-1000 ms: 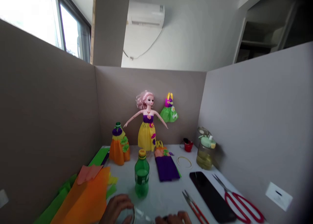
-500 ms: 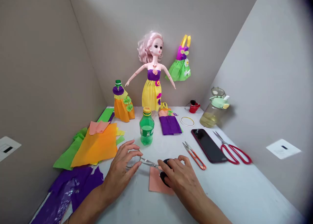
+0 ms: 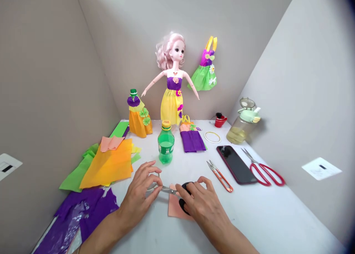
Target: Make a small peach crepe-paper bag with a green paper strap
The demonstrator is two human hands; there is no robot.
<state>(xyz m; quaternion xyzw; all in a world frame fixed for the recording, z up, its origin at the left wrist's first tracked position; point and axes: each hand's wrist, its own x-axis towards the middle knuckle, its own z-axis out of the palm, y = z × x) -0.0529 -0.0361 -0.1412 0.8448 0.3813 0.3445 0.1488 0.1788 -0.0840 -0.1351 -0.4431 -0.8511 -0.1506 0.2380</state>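
A white worktop (image 3: 263,217) is walled in by grey boards. Near its front edge, black scissors (image 3: 177,194) are held by the right hand (image 3: 202,204), with the fingers closed on the dark handles. The blades point left, and their tip is touched by the curled left hand (image 3: 142,189); whether something small is pinched there cannot be told. A pink sheet (image 3: 174,209) is lying flat under the scissors, and no cut can be seen in it yet. Behind, a green bottle (image 3: 165,143) is standing bare. A doll (image 3: 172,87) at the back is already dressed, and orange paper (image 3: 109,165) is piled on the left
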